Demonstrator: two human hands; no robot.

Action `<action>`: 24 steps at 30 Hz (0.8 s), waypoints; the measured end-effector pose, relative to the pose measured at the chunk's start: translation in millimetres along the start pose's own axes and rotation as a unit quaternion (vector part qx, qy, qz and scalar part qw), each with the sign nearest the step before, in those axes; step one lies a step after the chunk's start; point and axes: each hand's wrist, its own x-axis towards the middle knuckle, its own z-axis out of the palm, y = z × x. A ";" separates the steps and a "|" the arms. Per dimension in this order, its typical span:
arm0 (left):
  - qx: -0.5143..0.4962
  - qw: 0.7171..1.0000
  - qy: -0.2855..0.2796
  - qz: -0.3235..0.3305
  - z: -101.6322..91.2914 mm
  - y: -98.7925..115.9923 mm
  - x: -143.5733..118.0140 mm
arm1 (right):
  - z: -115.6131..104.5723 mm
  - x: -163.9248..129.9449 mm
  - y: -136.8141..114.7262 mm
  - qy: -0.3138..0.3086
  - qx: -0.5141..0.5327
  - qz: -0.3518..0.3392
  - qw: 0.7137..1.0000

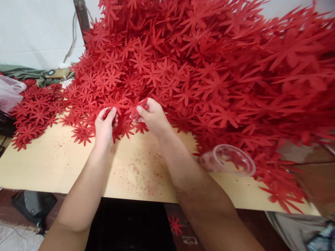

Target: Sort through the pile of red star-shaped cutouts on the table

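Both hands are working at the near edge of a huge heap of red flower cutouts [209,69] that fills the middle and whole right side of the frame. The left hand [104,125], a little left of centre, has its fingers closed around a few of the red pieces, thumb up against them. The right hand [153,116], just beside it at centre, pinches a single red flower cutout [136,108] between thumb and fingers, right at the foot of the heap. The two hands sit close together but do not touch.

The pale wooden table [52,164] under them is dusted with red crumbs in the lower middle. A clear plastic cup [227,160] lies on its side at lower right, touching the heap's edge. A smaller spread of the same red flowers [34,111] lies at the left of the frame, with a bit of clear plastic bag [9,92] at the far left edge. One stray flower [175,225] lies on the floor below the table.
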 end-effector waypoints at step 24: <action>0.121 0.989 -0.041 0.072 3.3 -15.2 4.0 | 8.8 1.5 -0.4 0.076 0.061 0.036 0.995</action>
